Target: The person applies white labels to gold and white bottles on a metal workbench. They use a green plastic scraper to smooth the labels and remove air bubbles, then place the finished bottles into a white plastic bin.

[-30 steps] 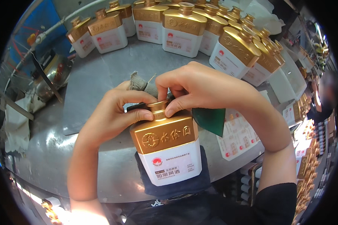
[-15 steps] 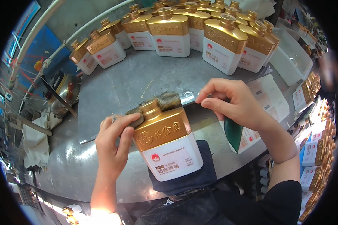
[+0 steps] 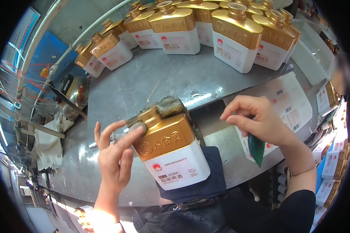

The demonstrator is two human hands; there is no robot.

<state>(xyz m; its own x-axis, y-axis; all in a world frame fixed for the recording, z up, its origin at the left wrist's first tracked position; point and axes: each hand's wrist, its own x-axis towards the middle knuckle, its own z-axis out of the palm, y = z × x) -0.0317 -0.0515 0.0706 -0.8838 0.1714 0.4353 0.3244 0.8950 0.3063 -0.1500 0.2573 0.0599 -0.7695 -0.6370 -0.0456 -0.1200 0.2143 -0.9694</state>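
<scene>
A flat gold-and-white bottle (image 3: 173, 151) lies tilted in front of me, its lower end on a dark cloth pad (image 3: 214, 163). Its neck is by a worn, wrapped rest (image 3: 171, 106). My left hand (image 3: 116, 155) has its index finger, with a grey covering on the tip, against the bottle's gold shoulder; the other fingers are spread. To the right of the bottle, my right hand (image 3: 254, 118) is closed around a green pointed scraper (image 3: 256, 149) that sticks out below the palm. Its thumb and index finger come close together; anything between them is too small to see.
Several similar bottles (image 3: 237, 39) stand along the back of the metal table (image 3: 132, 81). A printed label sheet (image 3: 291, 105) lies at right, near a clear plastic bin (image 3: 313, 62). More bottles (image 3: 332, 167) line the far right. White cloth (image 3: 48, 143) hangs at left.
My left hand's fingers have spread, with the index still on the bottle's shoulder. My right hand has shifted right and down with the scraper. The view has turned slightly.
</scene>
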